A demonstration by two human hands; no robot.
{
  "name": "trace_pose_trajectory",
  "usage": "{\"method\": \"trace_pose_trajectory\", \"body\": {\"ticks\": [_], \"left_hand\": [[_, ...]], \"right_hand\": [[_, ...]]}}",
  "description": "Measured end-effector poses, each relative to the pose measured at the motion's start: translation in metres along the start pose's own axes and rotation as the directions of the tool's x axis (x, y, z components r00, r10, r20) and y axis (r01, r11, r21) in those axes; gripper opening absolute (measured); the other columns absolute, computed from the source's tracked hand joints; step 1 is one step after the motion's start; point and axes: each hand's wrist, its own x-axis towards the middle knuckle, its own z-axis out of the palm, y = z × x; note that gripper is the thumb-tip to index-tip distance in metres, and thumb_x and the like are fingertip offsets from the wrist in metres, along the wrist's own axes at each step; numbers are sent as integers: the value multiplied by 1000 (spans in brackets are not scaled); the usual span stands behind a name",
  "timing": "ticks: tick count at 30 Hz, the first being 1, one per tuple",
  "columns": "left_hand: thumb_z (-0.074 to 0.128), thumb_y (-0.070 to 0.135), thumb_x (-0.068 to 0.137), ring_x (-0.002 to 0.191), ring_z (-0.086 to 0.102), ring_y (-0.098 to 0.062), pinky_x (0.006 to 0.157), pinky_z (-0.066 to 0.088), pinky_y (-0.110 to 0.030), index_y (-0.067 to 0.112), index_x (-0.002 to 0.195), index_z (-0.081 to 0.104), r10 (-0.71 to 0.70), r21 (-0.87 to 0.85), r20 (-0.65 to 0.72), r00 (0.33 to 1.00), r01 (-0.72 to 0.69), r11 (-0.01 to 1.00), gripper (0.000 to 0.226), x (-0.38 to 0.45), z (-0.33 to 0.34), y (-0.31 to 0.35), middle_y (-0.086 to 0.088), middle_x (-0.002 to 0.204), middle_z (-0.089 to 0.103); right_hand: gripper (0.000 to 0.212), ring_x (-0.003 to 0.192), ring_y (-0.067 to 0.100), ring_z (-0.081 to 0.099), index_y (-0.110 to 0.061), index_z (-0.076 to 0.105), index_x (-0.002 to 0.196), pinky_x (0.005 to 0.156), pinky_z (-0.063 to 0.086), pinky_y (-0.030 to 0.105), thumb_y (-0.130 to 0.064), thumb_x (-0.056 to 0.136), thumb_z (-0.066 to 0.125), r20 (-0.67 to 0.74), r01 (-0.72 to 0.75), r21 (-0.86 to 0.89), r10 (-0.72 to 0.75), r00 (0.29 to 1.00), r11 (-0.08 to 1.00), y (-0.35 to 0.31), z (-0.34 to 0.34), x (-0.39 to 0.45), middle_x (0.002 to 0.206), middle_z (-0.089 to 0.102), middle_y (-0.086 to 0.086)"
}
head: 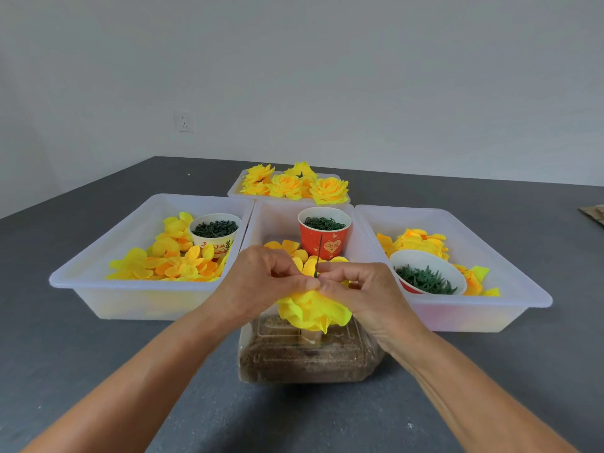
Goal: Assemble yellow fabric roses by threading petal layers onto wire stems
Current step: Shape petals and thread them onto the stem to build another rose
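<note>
Both hands meet above the counter's (98, 371) near middle: the left hand (266, 279) and right hand (354, 286) pinch the yellow rose (313, 310) around its upright wire stem (318, 256), over a clear box (307, 358). Four white trays (137, 289) crowd behind; bare counter lies along the left, right and near edges. Two cups (325, 237) and one bowl (428, 273) hold green parts.

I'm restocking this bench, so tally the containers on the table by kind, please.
White plastic trays: 4, left, middle, right, back
Paper cups: 2, white and red
Paper bowl: 1
Clear plastic box under the hands: 1
Total: 8
</note>
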Motion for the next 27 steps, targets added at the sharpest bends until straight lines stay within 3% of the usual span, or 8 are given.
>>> {"method": "trace_pose_trajectory", "body": {"ticks": [5,8,14,17,19,21,24,27], "left_hand": [[78,36,64,52,46,-3,53,39,-21,27,58,67,-32,-17,-8,999,32,999,16,1,1,2,8,53,57],[82,15,68,65,58,-10,66,49,-29,28,72,72,-47,-1,33,998,47,999,17,6,0,8,12,67,68],[78,4,71,88,64,-33,84,52,-46,16,73,74,-89,-52,78,993,93,994,13,7,0,14,-9,83,71],[77,3,71,90,63,-36,85,51,-50,13,68,72,-115,-50,82,990,119,992,12,7,0,15,-15,85,70],[77,3,72,91,63,-36,86,51,-49,11,69,72,-135,-49,89,987,140,989,10,8,0,16,-17,86,70],[77,2,72,91,64,-36,86,51,-47,9,71,72,-147,-52,93,985,152,987,8,9,0,16,-18,87,70],[76,3,73,88,64,-33,84,52,-44,8,73,73,-148,-55,105,983,154,986,6,9,0,16,-17,87,70],[76,3,74,87,65,-32,83,52,-41,6,74,72,-148,-54,109,983,155,986,4,9,0,17,-18,88,70]], "right_hand": [[19,105,12,62,-29,72,71,92,50,34,-10,78,74,24,-15,-13,16,1000,1000,-3,-3,0,100,69,-5],[23,99,13,62,-29,71,67,88,50,30,-9,77,75,2,-44,-7,44,999,999,-2,-4,1,92,70,-4],[7,79,7,66,-10,73,76,64,51,16,-3,75,73,103,-174,122,162,981,977,-9,-18,8,88,73,0],[4,74,1,65,-11,73,77,63,45,13,-7,76,73,-66,-113,34,115,991,993,-10,-44,24,85,73,0],[3,68,12,60,-6,72,73,64,44,21,-4,76,72,-274,-135,-197,78,958,971,-2,-70,43,77,70,9],[11,69,22,52,4,67,71,64,40,27,-6,75,69,-390,-308,-519,99,915,797,16,-95,63,72,61,18],[19,76,23,48,-1,60,79,58,35,23,-20,79,66,-353,-448,-830,310,883,331,43,-113,78,75,51,8],[26,71,20,47,-3,65,97,48,29,23,-24,82,63,-305,-397,-889,350,886,230,61,-117,85,67,43,1]]}}
